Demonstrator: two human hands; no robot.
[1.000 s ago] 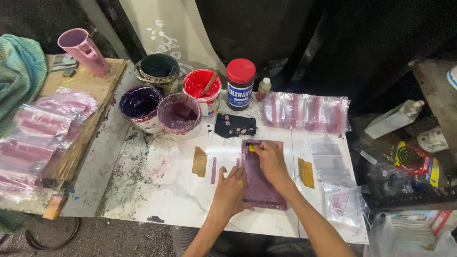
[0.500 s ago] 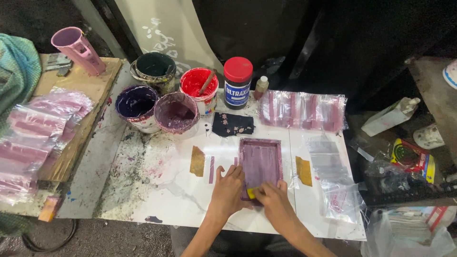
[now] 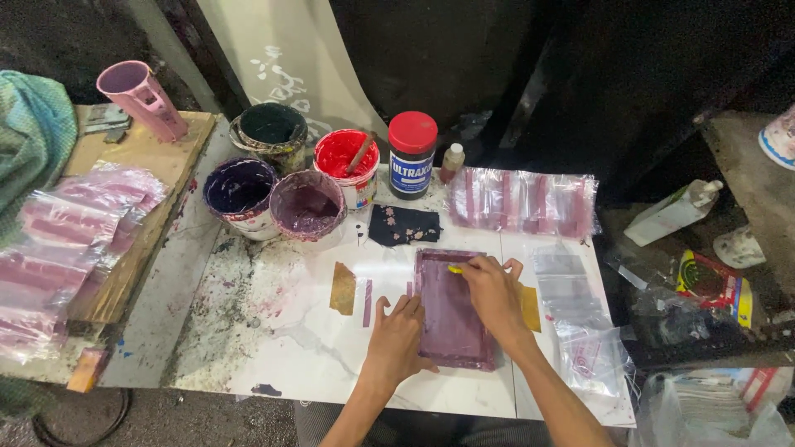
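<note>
My right hand (image 3: pixel 494 291) is back at the far end of the purple screen frame (image 3: pixel 452 308), its grip clenched on a small yellow squeegee (image 3: pixel 455 269) whose tip pokes out past my fingers at the top-left of the mesh. Half a second ago this hand sat at the near edge of the frame, and a second ago it was up at the far end; so I judge one pull is finished and the blade is set for another pass. My left hand (image 3: pixel 400 335) has barely shifted: it lies flat and released, fingers spread, pressing the near-left edge of the frame so that it cannot slide. The frame itself lies flat on the white bench (image 3: pixel 273 348), in the same spot as before.

Just left of my left hand are a brown tape patch (image 3: pixel 342 288) and a thin purple strip (image 3: pixel 367 302); a matching brown patch (image 3: pixel 530 308) peeks out right of my right wrist. Beyond the frame lies a dark printed cloth (image 3: pixel 403 225), and further off stand the purple paint tub (image 3: pixel 308 204), the dark blue tub (image 3: pixel 240 189), the red tub (image 3: pixel 346 157) and a red-capped jar (image 3: pixel 412 155). To the right, away from my grip, clear plastic bags (image 3: pixel 580 331) are strewn, with printed ones (image 3: pixel 522 201) laid out past them.
</note>
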